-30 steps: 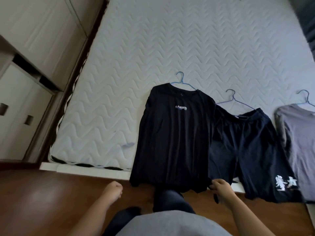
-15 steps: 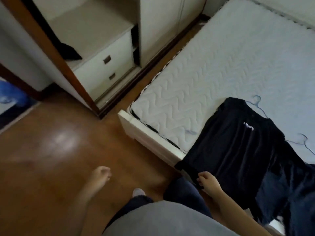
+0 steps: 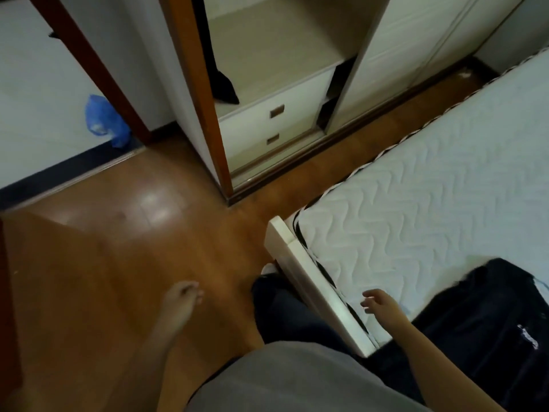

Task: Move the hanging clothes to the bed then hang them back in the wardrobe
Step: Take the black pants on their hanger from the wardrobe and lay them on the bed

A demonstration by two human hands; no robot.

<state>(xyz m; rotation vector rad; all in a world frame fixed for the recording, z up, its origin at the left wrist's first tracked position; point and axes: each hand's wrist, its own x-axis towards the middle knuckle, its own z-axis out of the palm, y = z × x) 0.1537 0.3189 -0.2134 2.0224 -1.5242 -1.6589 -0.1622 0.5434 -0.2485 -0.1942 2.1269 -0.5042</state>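
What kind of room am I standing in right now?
Most likely a bedroom in a home. There is a bed with a bare quilted top, an open wardrobe with two drawers inside, and a black shirt laid on the bed.

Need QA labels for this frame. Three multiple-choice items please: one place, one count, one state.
1. Where does the black shirt lie?
A. on the floor
B. on the bed
C. on a chair

2. How many drawer fronts show in the open wardrobe?
A. one
B. two
C. four

3. The right hand is:
A. gripping the shirt
B. holding a hanger
C. open, holding nothing

Answers:
1 B, it is spread over the bed's near corner.
2 B, two handled fronts sit one above the other.
3 C, its fingers are spread and clear of the shirt.
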